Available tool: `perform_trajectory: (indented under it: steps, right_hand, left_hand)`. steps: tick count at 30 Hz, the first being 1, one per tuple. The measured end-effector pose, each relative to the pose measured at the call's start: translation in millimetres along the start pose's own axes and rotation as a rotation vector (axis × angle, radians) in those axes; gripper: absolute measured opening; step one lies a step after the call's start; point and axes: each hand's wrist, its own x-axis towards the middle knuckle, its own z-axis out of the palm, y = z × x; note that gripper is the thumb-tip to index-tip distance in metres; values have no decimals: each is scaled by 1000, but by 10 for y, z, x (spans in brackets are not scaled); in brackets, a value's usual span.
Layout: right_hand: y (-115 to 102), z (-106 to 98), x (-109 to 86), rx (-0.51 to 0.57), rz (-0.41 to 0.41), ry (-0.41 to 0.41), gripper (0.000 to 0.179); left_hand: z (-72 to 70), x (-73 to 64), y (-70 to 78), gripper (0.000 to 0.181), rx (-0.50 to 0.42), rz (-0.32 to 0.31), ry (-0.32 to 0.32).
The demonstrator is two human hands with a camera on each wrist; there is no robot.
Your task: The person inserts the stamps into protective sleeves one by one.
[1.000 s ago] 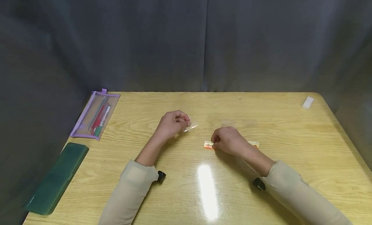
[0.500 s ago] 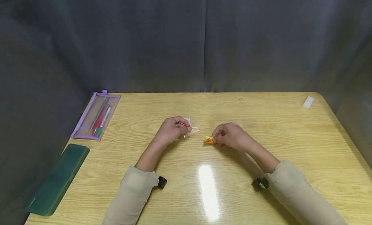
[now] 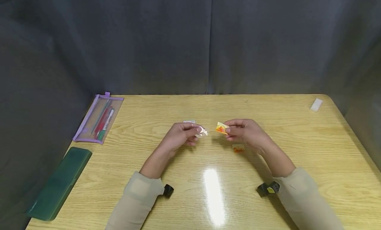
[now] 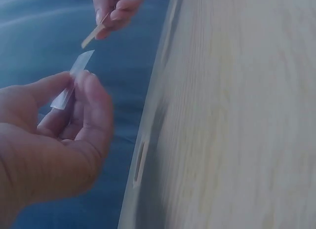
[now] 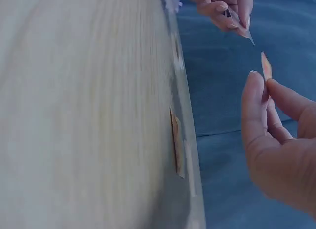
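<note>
The right hand (image 3: 250,134), grip clamped on a yellow-orange printed slip (image 3: 221,127), has raised it from the table (image 3: 187,203) to near the clear plastic film (image 3: 203,132) pinched by the left hand (image 3: 180,134), placing both items within mutual reach above 1 orange slip (image 3: 238,148).

Table (image 3: 268,114) pale yellow-brown with streaky wood grain and one white glare patch; above its middle, a packet (image 3: 221,128) in yellow, orange and red with a whitish edge, and clear film (image 3: 202,132) flecked with white glints, while lying on it are an orange slip (image 3: 238,148) with a pale top band and a whitish tag (image 3: 189,121). On the table's left side, pouch (image 3: 85,117) see-through with lilac border, pens (image 3: 108,119) inside red, white and green, case (image 3: 59,183) dark green; at its far right corner, block (image 3: 316,105) plain white. Behind the table, curtain (image 3: 148,41) dark blue-grey; over its near part, sleeves (image 3: 134,200) plain beige.
</note>
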Motion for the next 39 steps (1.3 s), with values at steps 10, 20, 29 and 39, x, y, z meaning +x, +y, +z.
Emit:
perform_trajectory:
  steps: [10, 20, 29, 39]
  right_hand:
    - [48, -72, -85, 229, 0, 8, 33]
    - [53, -62, -106, 274, 14, 5, 11]
    - [40, -10, -116, 293, 11, 2, 16]
    - [70, -4, -102, 397, 38, -1, 38]
  left_hand:
    - [77, -34, 13, 27, -79, 24, -17]
    - [102, -42, 3, 28, -102, 35, 20]
    - [113, -64, -17, 30, -111, 53, 75]
    - [139, -54, -11, 31, -182, 46, 35]
